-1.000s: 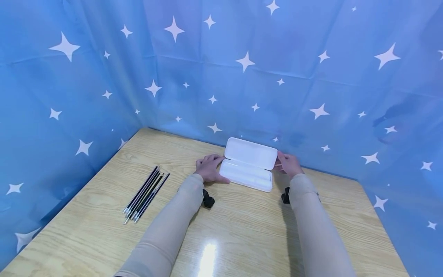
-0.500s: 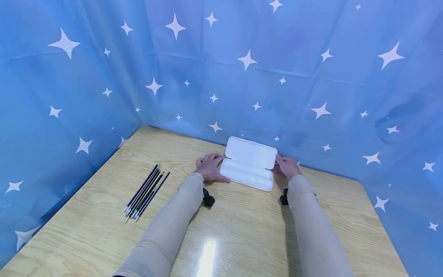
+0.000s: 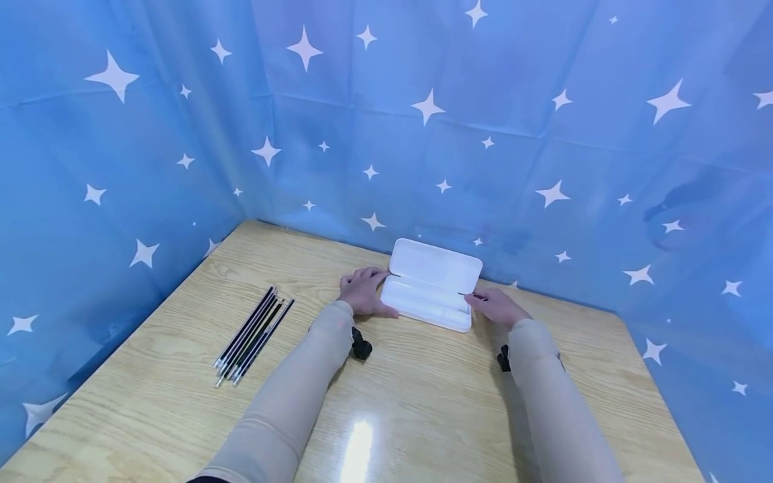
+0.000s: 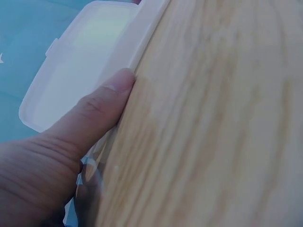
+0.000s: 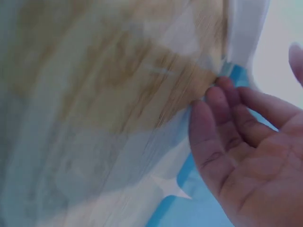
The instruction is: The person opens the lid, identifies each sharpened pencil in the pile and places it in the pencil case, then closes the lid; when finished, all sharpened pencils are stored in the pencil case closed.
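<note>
A white plastic case [image 3: 431,285] lies open at the back of the wooden table [image 3: 423,402], its lid standing up toward the curtain. My left hand [image 3: 362,293] holds the case's left end, fingers at the lid corner and thumb along the front edge. In the left wrist view the thumb [image 4: 94,113] presses the side of the case [image 4: 80,61]. My right hand [image 3: 496,306] rests on the table by the case's right end. The blurred right wrist view shows this hand [image 5: 246,142] with loose fingers, an open palm and nothing in it.
Several thin black pen refills [image 3: 253,335] lie side by side on the left of the table. A blue star-print curtain [image 3: 423,134] encloses the table at the back and on both sides. Black wrist mounts [image 3: 362,349] sit under both sleeves.
My right hand has let go of the lid's right edge and dropped toward me onto the table beside the base. The lid stays up. The left hand has not moved.
</note>
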Available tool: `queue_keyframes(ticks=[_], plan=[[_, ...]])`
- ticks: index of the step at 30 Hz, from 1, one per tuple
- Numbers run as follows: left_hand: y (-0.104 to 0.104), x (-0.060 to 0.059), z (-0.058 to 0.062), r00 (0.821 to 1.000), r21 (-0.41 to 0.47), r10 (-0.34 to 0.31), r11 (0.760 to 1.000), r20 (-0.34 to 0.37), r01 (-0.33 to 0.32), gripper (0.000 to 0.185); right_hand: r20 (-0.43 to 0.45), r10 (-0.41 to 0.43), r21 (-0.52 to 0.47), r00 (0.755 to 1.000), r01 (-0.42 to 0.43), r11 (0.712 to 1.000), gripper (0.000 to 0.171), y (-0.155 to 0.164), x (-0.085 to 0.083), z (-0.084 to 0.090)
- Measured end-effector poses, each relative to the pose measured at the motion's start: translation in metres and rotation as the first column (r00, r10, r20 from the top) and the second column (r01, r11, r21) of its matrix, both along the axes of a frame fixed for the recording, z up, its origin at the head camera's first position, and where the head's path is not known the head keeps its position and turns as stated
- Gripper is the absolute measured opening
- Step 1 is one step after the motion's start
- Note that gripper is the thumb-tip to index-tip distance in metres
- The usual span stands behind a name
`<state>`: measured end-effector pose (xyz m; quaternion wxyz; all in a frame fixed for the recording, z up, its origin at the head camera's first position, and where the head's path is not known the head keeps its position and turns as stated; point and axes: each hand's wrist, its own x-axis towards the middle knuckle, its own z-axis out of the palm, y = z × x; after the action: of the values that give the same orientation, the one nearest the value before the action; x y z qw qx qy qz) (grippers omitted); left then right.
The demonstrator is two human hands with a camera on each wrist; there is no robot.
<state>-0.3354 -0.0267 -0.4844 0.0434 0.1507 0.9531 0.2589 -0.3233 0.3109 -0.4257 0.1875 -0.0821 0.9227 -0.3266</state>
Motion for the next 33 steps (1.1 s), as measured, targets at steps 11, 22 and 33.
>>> queue_keyframes(ticks=[11, 22, 33], plan=[[0.006, -0.002, 0.005, 1.000, -0.006, -0.016, 1.000, -0.006, 0.015, 0.106, -0.088, 0.095, 0.128, 0.992, -0.083, 0.988, 0.089, -0.004, 0.019, -0.006], [0.006, -0.003, 0.005, 0.999, -0.002, -0.046, 0.999, -0.005, 0.046, 0.106, -0.157, 0.116, 0.221, 0.981, -0.079, 0.972, 0.094, -0.006, 0.019, -0.012], [-0.013, 0.006, 0.009, 0.988, 0.165, -0.091, 0.984, 0.121, 0.071, 0.105, -0.138, 0.087, 0.224, 0.987, -0.054, 0.973, 0.096, -0.010, 0.020, -0.018]])
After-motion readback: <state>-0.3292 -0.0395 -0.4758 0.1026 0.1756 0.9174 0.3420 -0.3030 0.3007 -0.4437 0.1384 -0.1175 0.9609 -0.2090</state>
